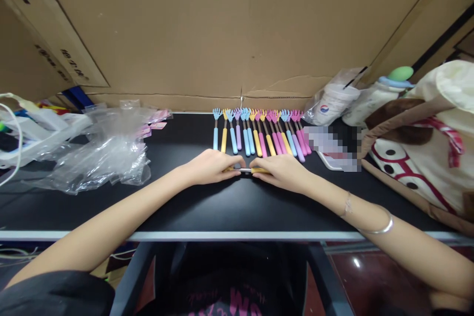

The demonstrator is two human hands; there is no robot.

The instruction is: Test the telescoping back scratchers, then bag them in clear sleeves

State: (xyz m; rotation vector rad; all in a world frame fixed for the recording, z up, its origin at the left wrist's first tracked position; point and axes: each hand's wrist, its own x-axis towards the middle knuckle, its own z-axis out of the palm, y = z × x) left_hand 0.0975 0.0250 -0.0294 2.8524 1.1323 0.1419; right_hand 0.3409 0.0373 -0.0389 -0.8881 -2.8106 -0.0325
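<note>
Two hands meeting at mid-table: left hand [215, 167] and right hand [280, 172] each closing around one end of a yellow-handled back scratcher [247, 170], holding it level just above the black table [207, 207], metal shaft showing between the fingertips. Lying directly behind: row of back scratchers [259, 133], handles blue, yellow, pink and purple, heads pointing toward the cardboard wall [222, 34]. Lying well left: clear plastic bags [107, 153]. Resting at right: cloth bag [418, 158].
</note>
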